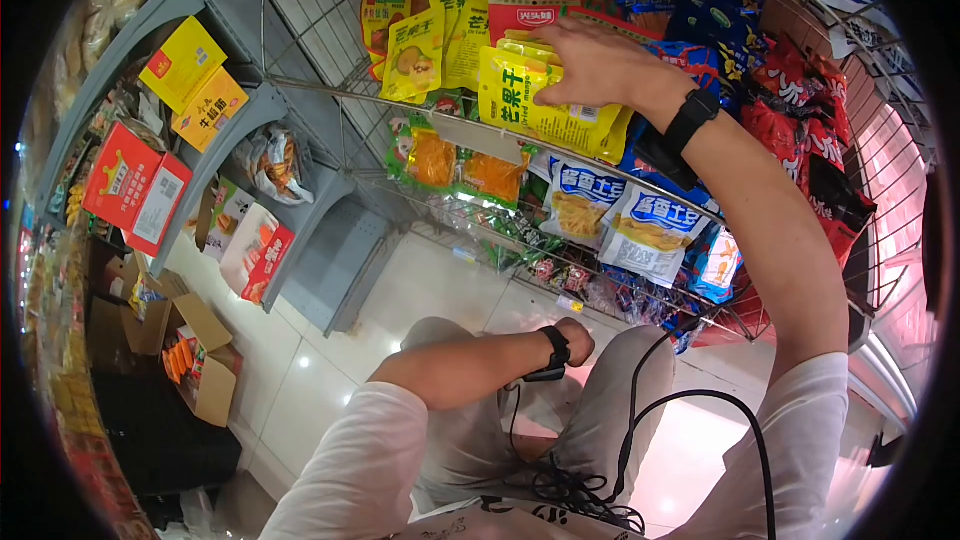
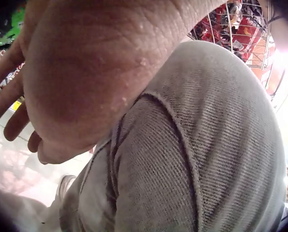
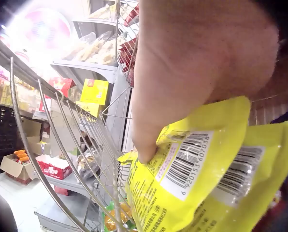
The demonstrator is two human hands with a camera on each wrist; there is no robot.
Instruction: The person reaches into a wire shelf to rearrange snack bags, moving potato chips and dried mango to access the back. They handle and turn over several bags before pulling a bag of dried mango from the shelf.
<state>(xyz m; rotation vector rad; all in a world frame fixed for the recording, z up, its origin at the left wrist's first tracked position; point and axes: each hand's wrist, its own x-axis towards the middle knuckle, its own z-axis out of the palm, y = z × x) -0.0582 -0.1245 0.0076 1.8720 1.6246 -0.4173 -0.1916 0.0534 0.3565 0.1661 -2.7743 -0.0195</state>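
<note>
In the head view my right hand [image 1: 605,65] reaches into a wire rack and grips a yellow dried mango bag [image 1: 512,90] at its upper part. The thumb lies on the bag's printed face; the other fingers reach over its top, partly hidden. In the right wrist view, the hand [image 3: 197,53] is above the dried mango bag [image 3: 187,164], thumb against it near the barcode, and a second yellow bag [image 3: 269,169] stands close behind. My left hand [image 1: 578,345] hangs by the knee. Its fingers [image 2: 7,104] are loosely extended in the left wrist view, holding nothing.
More yellow bags [image 1: 413,55] stand left in the wire rack [image 1: 440,110], with red packets [image 1: 785,145] to the right. Potato snack bags [image 1: 650,235] sit on the lower tier. Grey shelves [image 1: 330,250] with boxes stand left, an open carton [image 1: 215,370] below. Black cables [image 1: 690,395] cross my lap.
</note>
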